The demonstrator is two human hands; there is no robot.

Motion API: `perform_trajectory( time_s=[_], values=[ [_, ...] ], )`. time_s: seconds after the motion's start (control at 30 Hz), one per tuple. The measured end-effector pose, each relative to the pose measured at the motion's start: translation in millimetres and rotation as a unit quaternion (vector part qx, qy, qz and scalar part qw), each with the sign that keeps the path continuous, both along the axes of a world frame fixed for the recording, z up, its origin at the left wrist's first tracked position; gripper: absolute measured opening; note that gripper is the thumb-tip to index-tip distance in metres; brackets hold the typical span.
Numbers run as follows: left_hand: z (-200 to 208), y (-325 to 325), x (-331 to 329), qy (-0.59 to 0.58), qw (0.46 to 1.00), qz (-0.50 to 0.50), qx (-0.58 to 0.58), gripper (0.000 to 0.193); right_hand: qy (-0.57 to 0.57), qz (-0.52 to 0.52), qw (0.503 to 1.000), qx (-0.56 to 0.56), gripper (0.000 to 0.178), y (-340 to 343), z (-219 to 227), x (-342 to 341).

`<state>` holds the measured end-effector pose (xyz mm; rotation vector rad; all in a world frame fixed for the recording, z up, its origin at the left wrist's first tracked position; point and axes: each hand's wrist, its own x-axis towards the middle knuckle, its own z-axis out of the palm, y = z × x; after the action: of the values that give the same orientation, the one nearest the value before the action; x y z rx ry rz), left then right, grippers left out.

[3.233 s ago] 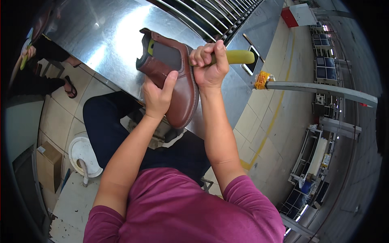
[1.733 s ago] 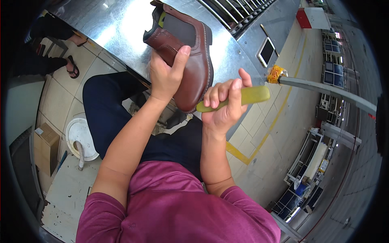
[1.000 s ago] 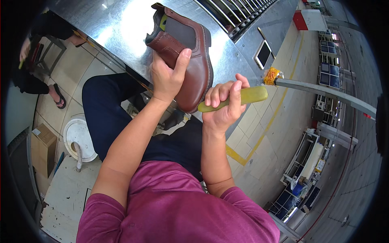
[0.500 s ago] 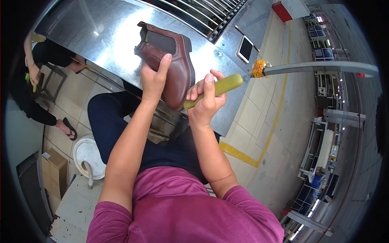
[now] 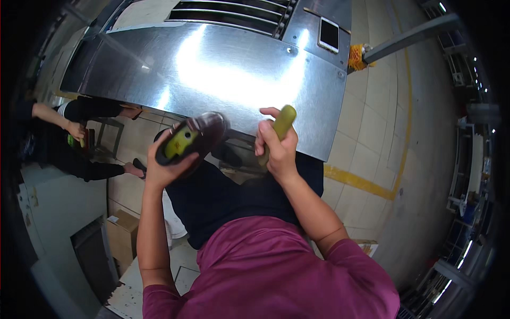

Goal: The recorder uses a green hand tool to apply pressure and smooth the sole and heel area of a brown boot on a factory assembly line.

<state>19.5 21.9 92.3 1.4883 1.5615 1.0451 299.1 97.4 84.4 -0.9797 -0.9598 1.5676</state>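
Observation:
A dark brown leather ankle boot (image 5: 211, 126) is in my left hand (image 5: 157, 166), over my lap just in front of the metal table's edge. Its shaft opening faces up, showing a yellow-green shoe last (image 5: 178, 144) with a small dark hole. My left fingers and thumb wrap round the boot's shaft, and its toe is blurred. My right hand (image 5: 280, 153) is closed round an olive-green rounded bar (image 5: 286, 119), which stands tilted, its upper end above the fist. A gap separates bar and boot.
The shiny steel table (image 5: 228, 69) spans ahead, with a roller rack (image 5: 228, 16) at its far side. A white phone (image 5: 329, 34) lies far right near a grey post (image 5: 409, 40). At left sits another person (image 5: 58, 133). A cardboard box (image 5: 123, 234) stands lower left.
My left hand has brought the boot down and left off the table, turning its opening upward. The bar has moved away from the toe and tilted more upright. My view has shifted.

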Motion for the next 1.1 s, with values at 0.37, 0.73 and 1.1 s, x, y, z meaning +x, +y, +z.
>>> perform_trajectory(
  time_s=[0.37, 0.73, 1.1],
  values=[
    [-36, -18, 24, 0.052, 0.993, 0.029, 0.105, 0.072, 0.180, 0.088, 0.976, -0.081, 0.023, 56, 7, -38],
    [-44, -17, 21, 0.013, 0.993, 0.041, 0.110, 0.071, 0.298, -0.017, 0.936, -0.188, 0.022, 72, -16, -76],
    [-38, -9, 8, 0.083, 0.985, -0.025, 0.148, 0.046, 0.281, 0.036, 0.917, -0.280, 0.021, 98, -15, -83]
  ],
)
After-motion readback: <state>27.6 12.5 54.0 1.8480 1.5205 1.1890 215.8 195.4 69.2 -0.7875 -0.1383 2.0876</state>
